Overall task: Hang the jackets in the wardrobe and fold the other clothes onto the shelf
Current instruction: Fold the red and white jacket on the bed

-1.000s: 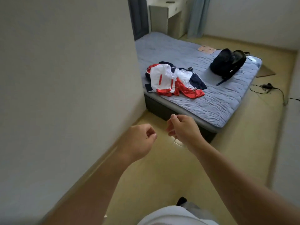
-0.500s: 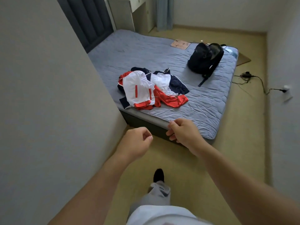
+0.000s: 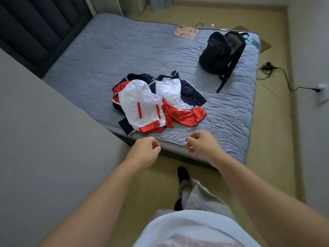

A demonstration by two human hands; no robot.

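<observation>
Clothes — a tangle of white, red and navy garments — lie in a heap on the bed, close to its near edge and well apart from the black backpack at the far corner. Your left grip and right grip hover side by side at the mattress edge, just short of the heap. The fingers of each are loosely curled and hold nothing. Neither wardrobe nor shelf is in view.

Judging by the pose, the step in hand is the reach for a first garment. To do it well, separate before you lift: the pieces overlap, so a grab at the middle would likely drag several at once. Take the uppermost white piece with red stripes by its hem or collar, one grip to each side. Raise it clear so it falls open — you can then tell whether it is a jacket to hang or a piece to fold. The fabric looks thin and slick, so pinch firmly.
</observation>
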